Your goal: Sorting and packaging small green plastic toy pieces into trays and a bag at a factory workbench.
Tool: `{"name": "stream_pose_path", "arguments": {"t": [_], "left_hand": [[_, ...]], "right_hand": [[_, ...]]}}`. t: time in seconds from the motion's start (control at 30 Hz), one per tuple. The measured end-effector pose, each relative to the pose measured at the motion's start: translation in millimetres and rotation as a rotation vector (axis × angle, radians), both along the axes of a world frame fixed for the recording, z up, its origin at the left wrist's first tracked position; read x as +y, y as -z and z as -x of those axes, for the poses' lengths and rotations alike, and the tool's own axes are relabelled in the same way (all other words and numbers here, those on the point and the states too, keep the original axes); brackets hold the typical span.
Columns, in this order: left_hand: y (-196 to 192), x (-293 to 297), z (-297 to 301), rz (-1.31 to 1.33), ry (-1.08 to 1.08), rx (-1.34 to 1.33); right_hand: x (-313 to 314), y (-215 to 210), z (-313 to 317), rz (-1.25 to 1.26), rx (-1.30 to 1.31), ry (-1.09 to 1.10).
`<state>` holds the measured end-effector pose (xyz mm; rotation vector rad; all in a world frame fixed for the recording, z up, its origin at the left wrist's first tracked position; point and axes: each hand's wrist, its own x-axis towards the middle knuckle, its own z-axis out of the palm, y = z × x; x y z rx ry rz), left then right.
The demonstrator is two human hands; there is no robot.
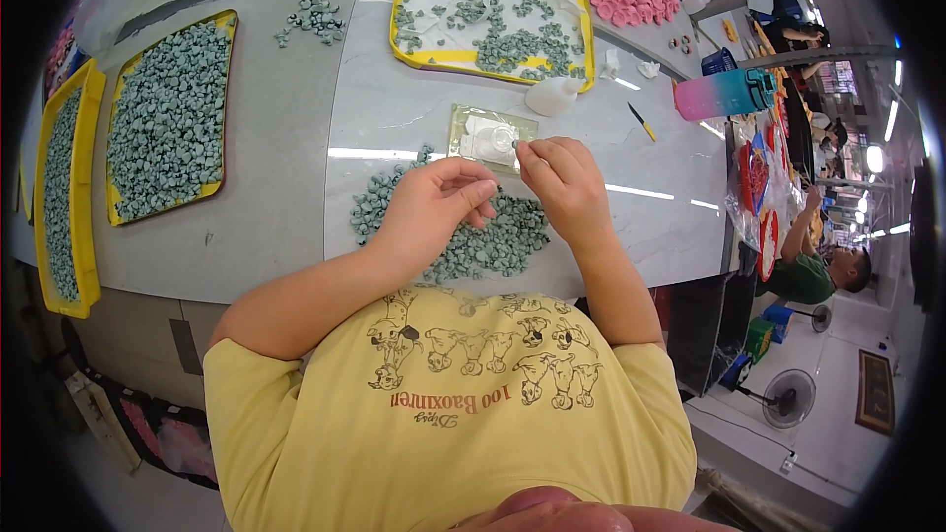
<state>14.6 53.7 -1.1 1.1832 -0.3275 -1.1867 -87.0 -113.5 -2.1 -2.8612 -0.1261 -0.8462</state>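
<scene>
at the tray edge (pixel 458 130), right hand (pixel 568 180) pinches green piece (pixel 515 145); left hand (pixel 438 203), grip unclear

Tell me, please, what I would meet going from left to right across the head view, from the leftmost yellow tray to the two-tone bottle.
Leftmost yellow tray, wider yellow-edged tray, small green cluster, left hand, right hand, knife, pink-and-blue bottle.

Garment: a yellow T-shirt (pixel 394 473) is worn.
Cut: the left sleeve (pixel 251 389) and right sleeve (pixel 650 381) are short, in matching yellow.
Front: cartoon dogs (pixel 473 347) are drawn in dark outline across the chest; some are marked with black patches.
Lettering: red letters (pixel 451 400) are printed nearer the neck, seen upside down.
Limbs: forearms (pixel 315 300) are seen uncovered.
</scene>
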Motion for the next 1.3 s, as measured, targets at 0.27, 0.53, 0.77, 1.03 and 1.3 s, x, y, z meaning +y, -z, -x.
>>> {"name": "stream_pose_path", "arguments": {"t": [0.27, 0.53, 0.77, 1.03, 1.3], "left_hand": [[-3.0, 4.9, -4.4, -0.014, -0.056, 0.101], [0.7, 8.2, -8.0, -0.090, -0.069, 0.092], [-2.9, 9.1, -7.6, 0.028, -0.082, 0.291], [-6.7, 12.7, -7.9, 0.090, -0.056, 0.395], [-1.0, 18.8, -9.5, 0.140, 0.012, 0.418]], "right_hand": [[5.9, 1.0, -8.6, 0.072, 0.027, -0.030], [20.1, 5.0, -7.8, -0.370, -0.003, 0.078], [45.5, 0.4, -4.0, -1.197, 0.031, 0.116], [55.4, -3.1, -11.0, -0.608, -0.178, -0.031], [57.4, -10.9, -11.0, -0.383, -0.206, -0.127]]}}
